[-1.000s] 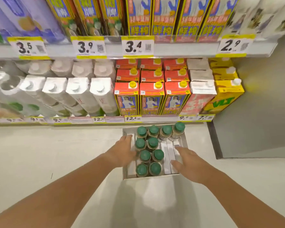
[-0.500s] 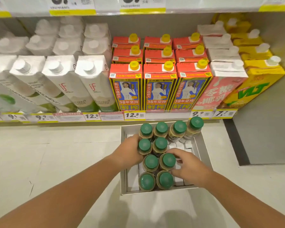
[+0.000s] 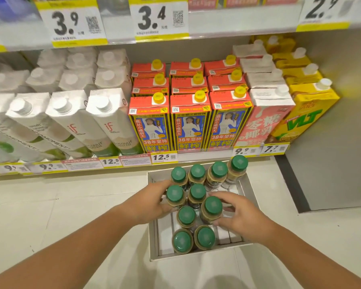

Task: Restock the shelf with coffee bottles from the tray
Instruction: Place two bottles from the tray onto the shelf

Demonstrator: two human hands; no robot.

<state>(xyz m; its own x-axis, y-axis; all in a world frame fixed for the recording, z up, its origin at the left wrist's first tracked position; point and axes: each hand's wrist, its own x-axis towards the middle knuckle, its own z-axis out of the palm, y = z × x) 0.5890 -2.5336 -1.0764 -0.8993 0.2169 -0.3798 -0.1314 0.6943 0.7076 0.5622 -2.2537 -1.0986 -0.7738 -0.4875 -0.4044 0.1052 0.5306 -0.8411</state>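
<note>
A white cardboard tray [image 3: 197,256] sits on the floor below the shelf and holds several coffee bottles with green caps [image 3: 197,172]. My left hand [image 3: 148,203] reaches in from the left, its fingers wrapped around the left bottle of the second row [image 3: 175,194]. My right hand [image 3: 240,217] comes in from the right, thumb and fingers closed around a bottle in the third row [image 3: 212,206], which stands slightly higher than its neighbours. The bottles' lower parts are hidden by one another.
The bottom shelf [image 3: 204,156] is packed with white coconut water cartons [image 3: 104,122], red-topped juice cartons [image 3: 191,124], a pink carton [image 3: 261,124] and yellow VLT cartons [image 3: 304,119]. A grey wall panel [image 3: 331,142] stands to the right. A pale tiled floor [image 3: 50,205] surrounds the tray.
The view has closed in on the tray. Both hands went from hovering at the tray's sides to closing on bottles, the right-hand one now a little raised.
</note>
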